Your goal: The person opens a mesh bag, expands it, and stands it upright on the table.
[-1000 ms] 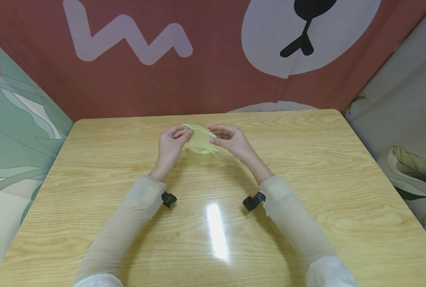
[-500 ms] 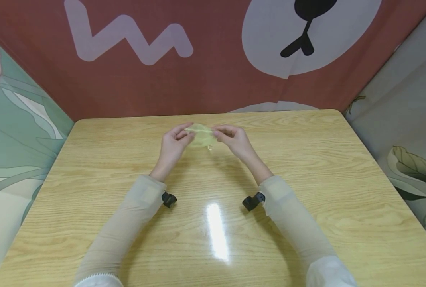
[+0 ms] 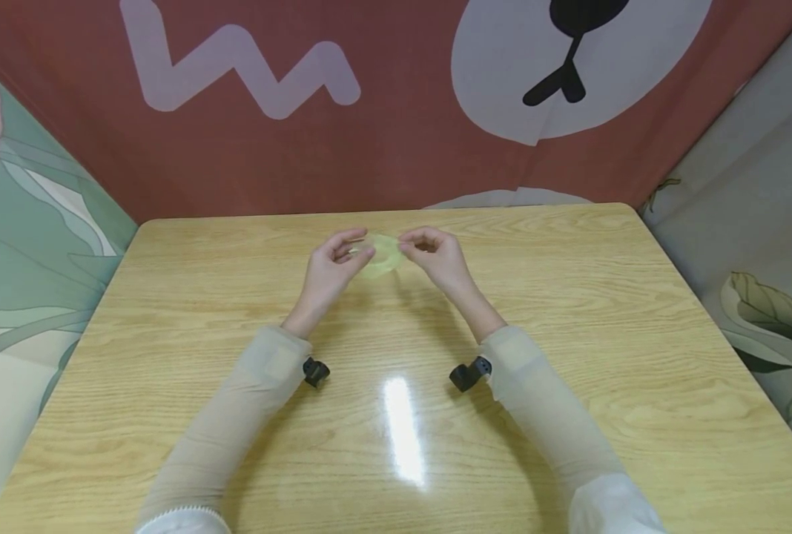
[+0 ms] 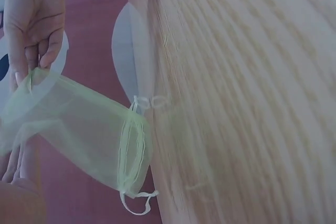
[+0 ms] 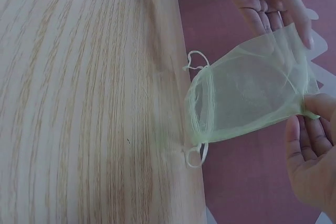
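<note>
Above the far middle of the pale wooden worktop (image 3: 569, 319), both hands pinch a small sheer yellow-green drawstring pouch (image 3: 381, 256) by its closed end: left hand (image 3: 329, 271), right hand (image 3: 439, 261). Light fingertip grips suit this flimsy mesh best.

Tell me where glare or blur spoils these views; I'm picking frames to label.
Head view: a bright glare streak on the wooden table, and the mesh pouch is small but sharp. Left wrist view: table grain smeared and soft. Right wrist view: pouch crisp.
</note>
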`<state>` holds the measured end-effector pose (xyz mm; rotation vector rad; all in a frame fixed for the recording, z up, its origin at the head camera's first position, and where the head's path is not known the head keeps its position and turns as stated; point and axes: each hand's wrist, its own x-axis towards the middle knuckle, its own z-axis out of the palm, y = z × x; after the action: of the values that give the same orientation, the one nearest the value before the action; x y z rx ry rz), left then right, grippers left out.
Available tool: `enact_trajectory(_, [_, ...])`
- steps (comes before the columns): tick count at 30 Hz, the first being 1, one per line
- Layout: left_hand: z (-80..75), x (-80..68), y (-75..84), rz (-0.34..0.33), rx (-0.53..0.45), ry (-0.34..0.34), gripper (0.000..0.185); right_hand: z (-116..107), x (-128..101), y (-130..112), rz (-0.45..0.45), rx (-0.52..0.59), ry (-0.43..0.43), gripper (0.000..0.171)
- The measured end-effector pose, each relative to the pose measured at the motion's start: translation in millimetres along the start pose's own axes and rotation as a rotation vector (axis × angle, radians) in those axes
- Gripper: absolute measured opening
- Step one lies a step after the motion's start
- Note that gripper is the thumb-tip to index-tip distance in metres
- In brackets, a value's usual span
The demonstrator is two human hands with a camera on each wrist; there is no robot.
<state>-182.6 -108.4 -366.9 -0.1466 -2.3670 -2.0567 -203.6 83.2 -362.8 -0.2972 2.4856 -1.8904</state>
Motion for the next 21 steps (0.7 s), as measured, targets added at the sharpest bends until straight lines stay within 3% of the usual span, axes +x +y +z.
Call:
enact_trajectory(12, [0.6, 1.6, -3.9, 0.004, 0.016, 0.087, 0.033, 0.2, 0.0, 1.9, -0.009, -0.008, -0.015, 0.031])
enact_trajectory(21, [2.6, 1.2, -3.6, -0.015, 0.033, 0.055, 0.034, 1.2, -2.1, 1.5, 0.082, 0.080, -0.147, 0.040])
